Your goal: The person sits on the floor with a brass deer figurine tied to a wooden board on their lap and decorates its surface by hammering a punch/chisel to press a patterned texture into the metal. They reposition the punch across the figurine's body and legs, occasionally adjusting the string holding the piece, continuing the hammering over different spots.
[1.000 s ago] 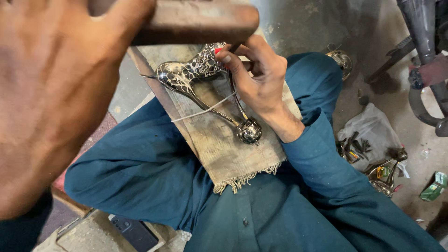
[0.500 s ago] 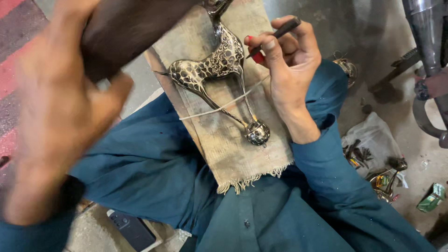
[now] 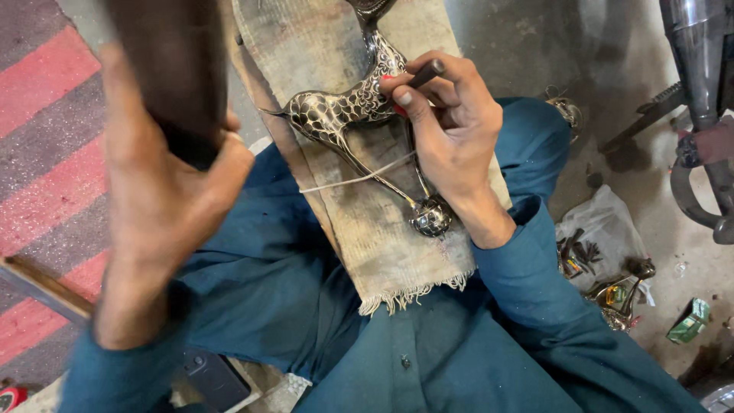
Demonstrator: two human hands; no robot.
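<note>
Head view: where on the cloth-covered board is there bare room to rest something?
The cloth-covered board is bare between the figurine's round base and the fringe, and at upper left of the metal animal figurine. The middle is crowded: figurine, string, and the right hand with its tool.

Left grip (image 3: 172,176) raised, right grip (image 3: 447,122) pinched

Silver-and-black patterned metal deer figurine (image 3: 344,115), tan cloth (image 3: 382,229), teal clothing (image 3: 306,306), red-and-grey striped floor (image 3: 46,153)
</note>
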